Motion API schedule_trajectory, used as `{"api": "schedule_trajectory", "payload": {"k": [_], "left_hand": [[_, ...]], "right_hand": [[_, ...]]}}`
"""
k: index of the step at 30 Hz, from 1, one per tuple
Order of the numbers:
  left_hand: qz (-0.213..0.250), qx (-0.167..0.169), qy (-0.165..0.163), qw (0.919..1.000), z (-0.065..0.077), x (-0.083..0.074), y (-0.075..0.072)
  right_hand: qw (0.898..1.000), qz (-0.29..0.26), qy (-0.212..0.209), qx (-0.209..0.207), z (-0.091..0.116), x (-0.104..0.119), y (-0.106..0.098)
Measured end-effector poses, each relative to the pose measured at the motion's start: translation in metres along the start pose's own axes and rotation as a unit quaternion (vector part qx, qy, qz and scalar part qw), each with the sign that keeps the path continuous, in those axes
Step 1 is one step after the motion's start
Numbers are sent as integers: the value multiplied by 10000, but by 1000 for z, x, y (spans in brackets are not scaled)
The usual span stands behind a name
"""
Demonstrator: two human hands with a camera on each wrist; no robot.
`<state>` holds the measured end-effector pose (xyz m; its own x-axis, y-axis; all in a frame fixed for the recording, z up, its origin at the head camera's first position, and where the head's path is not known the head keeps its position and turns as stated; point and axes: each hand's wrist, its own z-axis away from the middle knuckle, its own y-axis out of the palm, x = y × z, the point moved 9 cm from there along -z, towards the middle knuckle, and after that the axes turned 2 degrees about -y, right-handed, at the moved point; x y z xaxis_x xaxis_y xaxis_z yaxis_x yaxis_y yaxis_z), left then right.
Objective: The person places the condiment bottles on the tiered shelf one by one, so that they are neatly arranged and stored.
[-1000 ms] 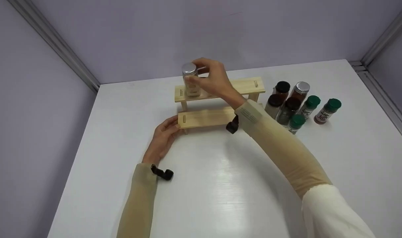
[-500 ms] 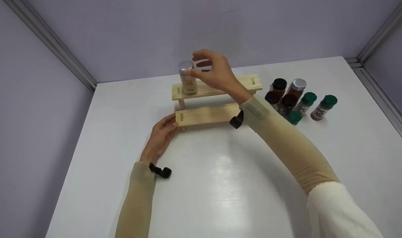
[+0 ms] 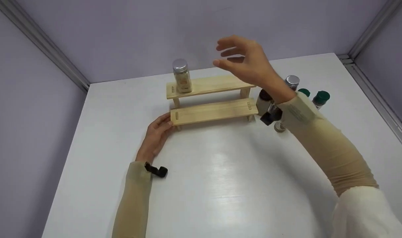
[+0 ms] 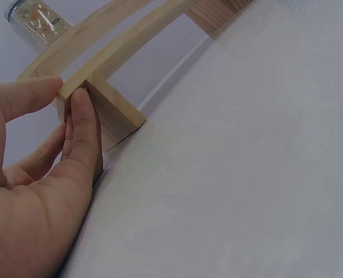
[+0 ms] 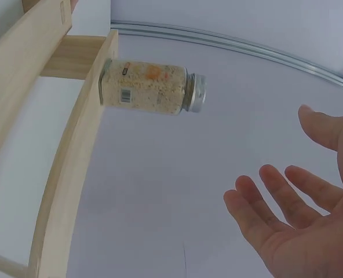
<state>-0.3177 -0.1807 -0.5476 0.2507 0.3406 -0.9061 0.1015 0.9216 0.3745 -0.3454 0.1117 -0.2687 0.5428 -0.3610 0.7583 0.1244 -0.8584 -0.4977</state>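
Observation:
A glass spice jar (image 3: 182, 79) with a silver lid stands upright at the left end of the upper shelf of a two-tier wooden rack (image 3: 214, 112). Pale grainy contents and a barcode show on the same jar (image 5: 142, 87) in the right wrist view. My left hand (image 3: 155, 137) grips the left end of the lower shelf, thumb on its edge and fingers (image 4: 84, 124) beneath it. Holding nothing, my right hand (image 3: 249, 62) hovers above the right part of the upper shelf, its fingers spread and loosely bent, apart from the jar.
Right of the rack, several spice jars stand on the white table (image 3: 201, 185), partly hidden by my right forearm. Among them are a silver-lidded jar (image 3: 292, 81), a dark-lidded jar (image 3: 263, 103) and a green-capped jar (image 3: 321, 98). Pale walls enclose the table.
My right hand has let go of the silver-lidded spice jar and moved up and to the right. The jar stays on the upper shelf. My left hand keeps its grip on the rack.

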Motion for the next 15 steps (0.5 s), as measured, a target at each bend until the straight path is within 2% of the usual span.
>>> {"api": "schedule_trajectory", "payload": {"k": [10,15], "left_hand": [[130,87,61,9999,5,3,0],[98,0,59,9999,8,1,-3]], "right_hand": [[9975,709,36,0,49,-6,-52],[9954,878,312,-223,71,-19,-80]]}}
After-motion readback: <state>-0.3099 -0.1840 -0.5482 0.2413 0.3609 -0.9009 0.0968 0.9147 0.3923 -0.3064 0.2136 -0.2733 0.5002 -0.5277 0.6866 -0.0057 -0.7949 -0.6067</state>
